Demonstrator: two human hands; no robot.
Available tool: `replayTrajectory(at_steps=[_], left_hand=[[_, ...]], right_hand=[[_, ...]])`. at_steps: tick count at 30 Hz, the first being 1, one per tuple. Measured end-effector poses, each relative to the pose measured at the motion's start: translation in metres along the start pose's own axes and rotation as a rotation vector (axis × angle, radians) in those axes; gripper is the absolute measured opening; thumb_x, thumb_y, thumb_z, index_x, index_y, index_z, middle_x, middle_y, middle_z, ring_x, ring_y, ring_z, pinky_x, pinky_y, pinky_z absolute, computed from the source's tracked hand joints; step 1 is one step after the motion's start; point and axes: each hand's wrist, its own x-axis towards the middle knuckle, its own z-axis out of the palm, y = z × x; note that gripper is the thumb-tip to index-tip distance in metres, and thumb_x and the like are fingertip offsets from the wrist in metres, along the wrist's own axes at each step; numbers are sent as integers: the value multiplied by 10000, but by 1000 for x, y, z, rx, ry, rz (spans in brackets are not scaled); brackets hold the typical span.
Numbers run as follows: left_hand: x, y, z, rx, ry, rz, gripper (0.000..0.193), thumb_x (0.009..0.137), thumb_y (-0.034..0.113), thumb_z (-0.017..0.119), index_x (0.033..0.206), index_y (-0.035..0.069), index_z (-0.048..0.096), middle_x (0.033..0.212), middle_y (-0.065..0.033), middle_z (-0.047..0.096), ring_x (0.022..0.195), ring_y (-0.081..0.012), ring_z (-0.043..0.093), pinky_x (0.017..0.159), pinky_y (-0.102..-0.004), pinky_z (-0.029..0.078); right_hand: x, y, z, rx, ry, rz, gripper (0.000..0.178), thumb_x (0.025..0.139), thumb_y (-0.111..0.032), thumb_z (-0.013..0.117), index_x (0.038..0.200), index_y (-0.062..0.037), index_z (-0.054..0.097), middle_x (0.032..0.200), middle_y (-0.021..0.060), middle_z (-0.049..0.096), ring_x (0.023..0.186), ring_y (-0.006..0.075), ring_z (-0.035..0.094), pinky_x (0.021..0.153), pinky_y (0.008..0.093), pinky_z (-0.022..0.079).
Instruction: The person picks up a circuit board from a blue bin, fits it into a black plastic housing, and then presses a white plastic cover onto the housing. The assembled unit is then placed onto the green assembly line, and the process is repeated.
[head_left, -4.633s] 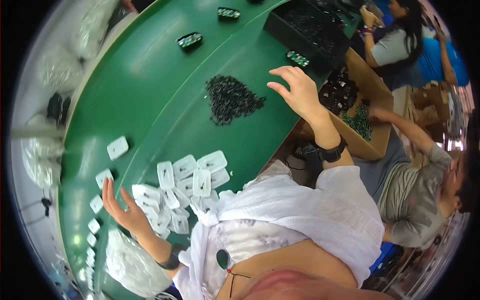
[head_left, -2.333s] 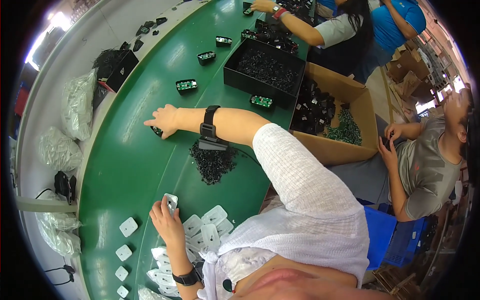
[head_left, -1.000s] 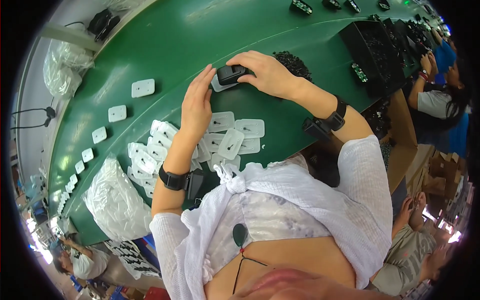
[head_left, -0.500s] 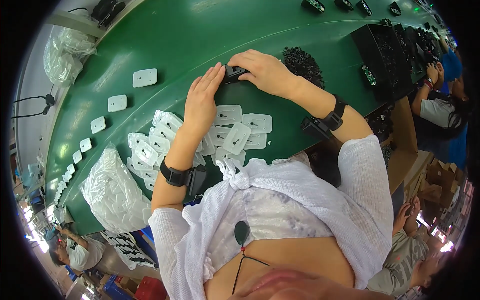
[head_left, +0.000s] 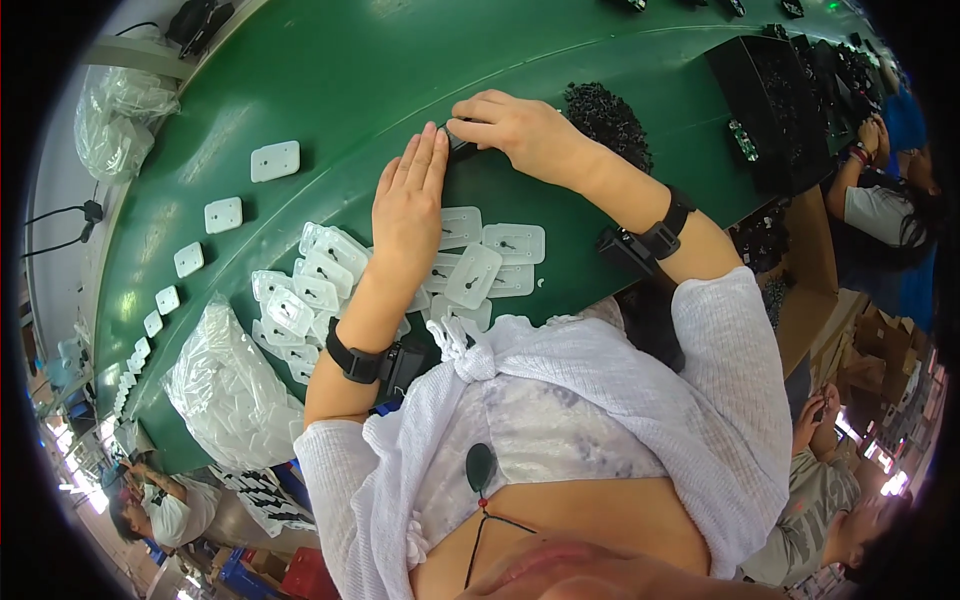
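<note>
A small black plastic part [head_left: 460,149] is on the green table between my two hands, mostly covered by them. My left hand [head_left: 410,205] holds its left side, with long straight fingers pressed together and the thumb out of sight. From the right, my right hand [head_left: 520,132] grips the part with bent fingers over its top. Just right of that hand lies a heap of small black pieces [head_left: 605,125]. Flat whitish rounded plates [head_left: 473,275], each with a dark keyhole-shaped mark, are piled near my left forearm.
White rounded pieces [head_left: 275,161] stand in a curved row on the green table [head_left: 350,70] at left. A clear plastic bag of white pieces [head_left: 225,390] lies near the left edge. A black bin [head_left: 735,95] and a cardboard box [head_left: 812,270] are at right. Other people sit on both sides.
My right hand has shifted a little left and up, now covering more of the black part. The left hand's fingers stay against it. The white pieces in the row have shifted slightly left in view.
</note>
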Motion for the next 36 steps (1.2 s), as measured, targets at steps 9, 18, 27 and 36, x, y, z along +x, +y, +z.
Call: replayTrajectory(at_steps=[9, 18, 27, 36], left_hand=[[5, -2, -1, 32, -13, 34, 555, 828, -32, 488, 1381, -19, 442, 1409, -155, 479, 1258, -293, 503, 1033, -399, 403], [6, 13, 8, 123, 11, 8, 600, 816, 101, 626, 1346, -97, 426, 1360, -232, 488, 1215, -316, 525, 1003, -381, 427], [35, -2, 25, 235, 184, -55, 465, 792, 247, 705, 1146, -8, 546, 916, -75, 564, 850, -252, 581, 773, -394, 465], [32, -9, -16, -990, -18, -585, 324, 964, 233, 577, 1083, -66, 615, 873, -111, 686, 689, -164, 659, 630, -269, 508]], right_hand=[[15, 2, -8, 177, -151, 156, 433, 724, 93, 627, 1114, -97, 624, 1142, 46, 620, 1089, 262, 561, 848, 340, 518], [0, -9, 8, 145, 129, 149, 377, 735, 85, 609, 1068, -91, 631, 1145, 46, 621, 1063, 265, 577, 848, 365, 516], [40, 30, -19, 432, -260, 219, 326, 809, -72, 679, 1128, -54, 611, 1029, 104, 675, 943, 278, 636, 845, 353, 493], [4, -3, -11, 1098, 152, 413, 414, 922, -233, 652, 1277, -39, 566, 1095, 60, 638, 996, 133, 583, 859, 269, 477]])
